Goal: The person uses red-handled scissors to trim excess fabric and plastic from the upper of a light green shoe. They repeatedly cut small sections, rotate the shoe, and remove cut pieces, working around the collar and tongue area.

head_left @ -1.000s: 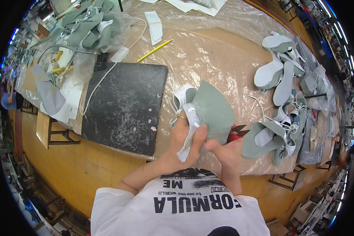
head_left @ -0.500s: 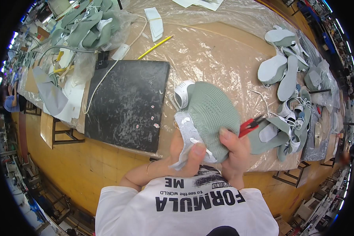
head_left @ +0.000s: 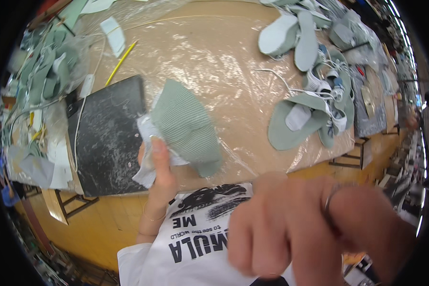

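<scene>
A yellow floor [head_left: 97, 233] lies beneath the plastic-covered table [head_left: 200, 55].

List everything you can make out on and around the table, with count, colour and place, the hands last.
Tabletop: one, brown under clear plastic, mid-frame
Ribbed shoe piece: one, grey-green, held left of centre
Strip: one, white, at the shoe piece's left edge
Board: one, black, left
Stick: one, yellow, beyond the board
Flat bundle: one, white, beside the stick
Cord: one, white, along the board's left side
Heaped parts: several, grey-green, far left
Shoes: several, overlapping, grey-green and white, right
Floor: one, yellow, below
Shirt: one, white, dark print, bottom
Left fingers: one set, closed on the shoe piece
Right fingers: one set, blurred, lower right, contents unclear
</scene>
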`<state>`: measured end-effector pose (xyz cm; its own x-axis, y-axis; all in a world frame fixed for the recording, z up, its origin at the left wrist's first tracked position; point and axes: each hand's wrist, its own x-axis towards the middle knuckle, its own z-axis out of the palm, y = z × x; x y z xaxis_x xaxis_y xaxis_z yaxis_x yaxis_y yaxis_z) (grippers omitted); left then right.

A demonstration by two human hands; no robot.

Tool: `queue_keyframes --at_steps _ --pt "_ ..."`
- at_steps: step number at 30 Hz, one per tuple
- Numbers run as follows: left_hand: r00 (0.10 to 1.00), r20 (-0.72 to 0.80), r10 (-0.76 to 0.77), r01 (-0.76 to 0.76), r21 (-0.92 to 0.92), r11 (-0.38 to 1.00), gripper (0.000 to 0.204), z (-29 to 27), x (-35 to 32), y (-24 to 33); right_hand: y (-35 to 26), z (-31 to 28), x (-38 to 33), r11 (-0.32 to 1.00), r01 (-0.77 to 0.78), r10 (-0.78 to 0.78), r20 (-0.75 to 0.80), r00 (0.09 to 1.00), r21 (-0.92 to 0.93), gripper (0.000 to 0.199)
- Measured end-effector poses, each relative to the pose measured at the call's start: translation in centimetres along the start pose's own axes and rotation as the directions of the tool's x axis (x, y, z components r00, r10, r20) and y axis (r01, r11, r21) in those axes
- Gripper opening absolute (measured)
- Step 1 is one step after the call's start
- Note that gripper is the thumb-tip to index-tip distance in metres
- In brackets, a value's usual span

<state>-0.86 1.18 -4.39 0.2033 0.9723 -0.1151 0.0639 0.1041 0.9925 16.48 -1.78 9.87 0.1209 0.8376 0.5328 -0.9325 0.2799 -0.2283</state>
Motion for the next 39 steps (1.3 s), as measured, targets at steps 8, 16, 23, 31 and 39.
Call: queue_keyframes --at_steps 8,16,23,31,39 --pt "0.999 -0.029 0.035 -0.041 -0.244 0.969 0.035 1.2 0.1 2.2 5.4 2.9 0.1 0.876 0.316 -0.315 -0.065 0.947 0.363 0.055" --pt "0.96 0.22 0.176 -0.145 -0.149 0.978 0.032 -0.8 -0.3 4.8 1.2 -3.7 -1.1 0.974 -0.045 0.017 -0.125 0.992 -0.223 0.048" --pt "0.905 0.336 0.26 -0.196 -0.212 0.957 0.024 -0.5 1.3 7.7 1.2 -6.9 -4.9 0.252 -0.359 0.02 -0.366 0.93 -0.899 0.054" --pt "0.912 0.372 0.174 -0.115 -0.176 0.978 0.026 -0.2 0.0 7.0 2.6 -4.9 -5.4 0.634 -0.642 0.187 -0.72 0.668 -0.431 0.027" --pt "0.911 0.398 -0.106 0.28 -0.411 0.867 0.033 -0.7 -0.5 6.8 3.4 -5.0 -5.5 0.575 -0.686 0.291 -0.672 0.681 -0.446 0.028"
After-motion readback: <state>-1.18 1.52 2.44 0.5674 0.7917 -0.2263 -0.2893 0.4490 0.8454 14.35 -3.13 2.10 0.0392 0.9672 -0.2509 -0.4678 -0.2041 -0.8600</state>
